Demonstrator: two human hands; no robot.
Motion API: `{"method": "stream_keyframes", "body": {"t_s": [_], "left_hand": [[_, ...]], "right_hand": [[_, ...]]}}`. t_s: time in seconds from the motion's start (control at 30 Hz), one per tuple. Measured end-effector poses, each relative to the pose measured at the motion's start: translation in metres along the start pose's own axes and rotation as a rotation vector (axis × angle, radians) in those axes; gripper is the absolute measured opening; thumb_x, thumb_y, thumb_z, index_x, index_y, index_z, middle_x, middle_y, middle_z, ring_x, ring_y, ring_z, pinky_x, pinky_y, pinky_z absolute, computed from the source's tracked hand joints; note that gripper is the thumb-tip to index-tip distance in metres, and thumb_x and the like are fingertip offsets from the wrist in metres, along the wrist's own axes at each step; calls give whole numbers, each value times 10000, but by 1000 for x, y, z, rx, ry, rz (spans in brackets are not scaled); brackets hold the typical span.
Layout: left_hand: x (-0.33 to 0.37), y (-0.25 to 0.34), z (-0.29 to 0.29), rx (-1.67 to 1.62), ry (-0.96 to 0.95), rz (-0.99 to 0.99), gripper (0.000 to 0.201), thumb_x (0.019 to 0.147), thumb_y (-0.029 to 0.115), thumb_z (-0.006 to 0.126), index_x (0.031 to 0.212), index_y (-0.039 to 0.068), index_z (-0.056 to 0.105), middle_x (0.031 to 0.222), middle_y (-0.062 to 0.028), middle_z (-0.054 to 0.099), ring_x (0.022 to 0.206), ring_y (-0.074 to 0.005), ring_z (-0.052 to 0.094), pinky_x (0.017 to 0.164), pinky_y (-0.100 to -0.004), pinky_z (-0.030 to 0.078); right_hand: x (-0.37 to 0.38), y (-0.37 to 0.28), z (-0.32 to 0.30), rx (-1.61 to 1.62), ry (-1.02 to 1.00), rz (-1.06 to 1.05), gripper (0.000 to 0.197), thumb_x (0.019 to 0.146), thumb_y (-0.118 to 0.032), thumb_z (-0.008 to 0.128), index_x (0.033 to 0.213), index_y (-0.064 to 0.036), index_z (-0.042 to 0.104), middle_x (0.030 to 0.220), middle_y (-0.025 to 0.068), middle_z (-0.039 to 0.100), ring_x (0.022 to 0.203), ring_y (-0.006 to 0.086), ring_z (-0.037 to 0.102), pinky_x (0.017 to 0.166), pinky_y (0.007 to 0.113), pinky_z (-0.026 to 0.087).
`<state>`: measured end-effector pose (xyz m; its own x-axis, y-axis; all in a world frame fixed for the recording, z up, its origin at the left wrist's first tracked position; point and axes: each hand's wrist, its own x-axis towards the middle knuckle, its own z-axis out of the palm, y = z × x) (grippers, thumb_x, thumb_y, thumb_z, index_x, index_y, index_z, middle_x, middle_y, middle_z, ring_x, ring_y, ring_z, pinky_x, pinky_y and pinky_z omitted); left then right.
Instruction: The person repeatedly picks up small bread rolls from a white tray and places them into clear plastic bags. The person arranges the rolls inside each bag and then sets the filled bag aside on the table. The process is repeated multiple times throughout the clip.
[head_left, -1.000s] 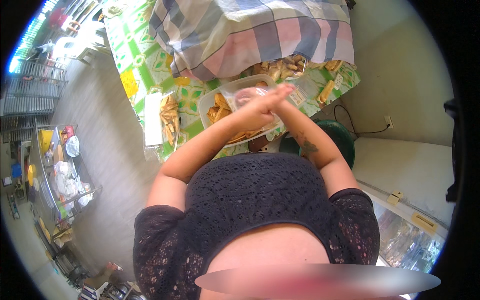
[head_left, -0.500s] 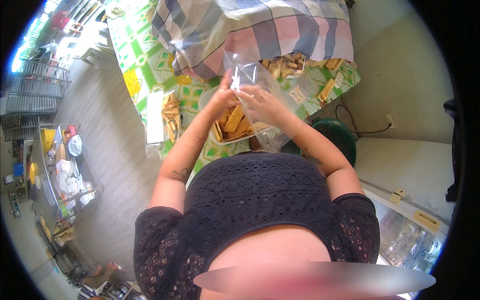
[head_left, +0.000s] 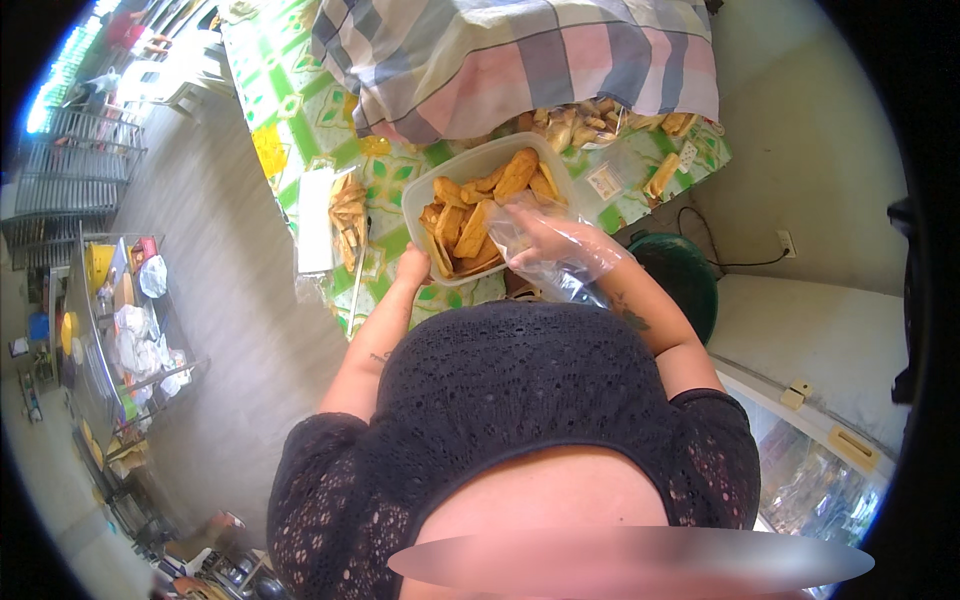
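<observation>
A translucent plastic container (head_left: 416,212) stands on the table in front of me, holding several golden-brown slices (head_left: 470,236) that look like toasted bread. My left hand (head_left: 412,266) is closed on its near-left rim. Over my right hand (head_left: 545,238) lies a clear plastic bag (head_left: 570,278), wrapped around the hand and wrist like a loose glove. That hand is at the container's right side, beside the slices, its fingers and thumb apart. Whether the fingertips touch a slice I cannot tell.
Left of the container lies a clear bag of bread pieces (head_left: 347,218) beside a white strip (head_left: 315,225). A checkered cloth (head_left: 520,70) partly covers more bagged pieces (head_left: 575,125). A green bin (head_left: 680,285) stands right of the table, a wire rack (head_left: 150,330) far left.
My hands have parted. The left went down to the container's rim; the clear bag, held up between both hands before, is now around my right hand. More of the container shows.
</observation>
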<state>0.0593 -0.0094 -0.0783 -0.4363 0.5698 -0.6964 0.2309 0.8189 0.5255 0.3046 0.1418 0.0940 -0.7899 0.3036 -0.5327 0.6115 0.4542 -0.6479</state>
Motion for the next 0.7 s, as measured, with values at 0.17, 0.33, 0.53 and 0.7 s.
{"method": "stream_keyframes", "body": {"t_s": [0.17, 0.33, 0.53, 0.7], "left_hand": [[-27, -23, -29, -237, -51, -7, 394, 866, 145, 379, 1210, -48, 395, 982, -246, 592, 638, -322, 659, 468, -404, 564], [-19, -51, -78, -80, -192, -125, 315, 884, 215, 440, 1144, 55, 518, 855, -158, 649, 504, -258, 628, 362, -332, 501], [-10, -71, -90, 379, -148, 109, 475, 873, 178, 528, 1309, 91, 360, 1101, -220, 562, 942, -348, 595, 761, -431, 513], [-26, 2, -97, -6, 509, 793, 697, 805, 248, 613, 1380, 47, 274, 1438, -202, 245, 1289, -294, 336, 1025, -429, 335]], "right_hand": [[10, -16, 11, -113, 24, -61, 990, 617, -374, 797, 1423, -210, 246, 1488, 191, 92, 1331, 388, 234, 1078, 447, 268], [20, -25, 19, -168, 29, -231, 947, 644, -344, 771, 1422, -201, 251, 1484, 191, 118, 1316, 366, 280, 1068, 423, 298], [69, -43, 35, 321, -185, -187, 855, 692, -228, 755, 1407, -195, 287, 1475, 196, 158, 1276, 299, 365, 1045, 390, 328], [66, -63, 36, -394, 203, -677, 898, 618, -191, 791, 1389, -201, 331, 1467, 138, 219, 1307, 339, 302, 1049, 415, 318]]}}
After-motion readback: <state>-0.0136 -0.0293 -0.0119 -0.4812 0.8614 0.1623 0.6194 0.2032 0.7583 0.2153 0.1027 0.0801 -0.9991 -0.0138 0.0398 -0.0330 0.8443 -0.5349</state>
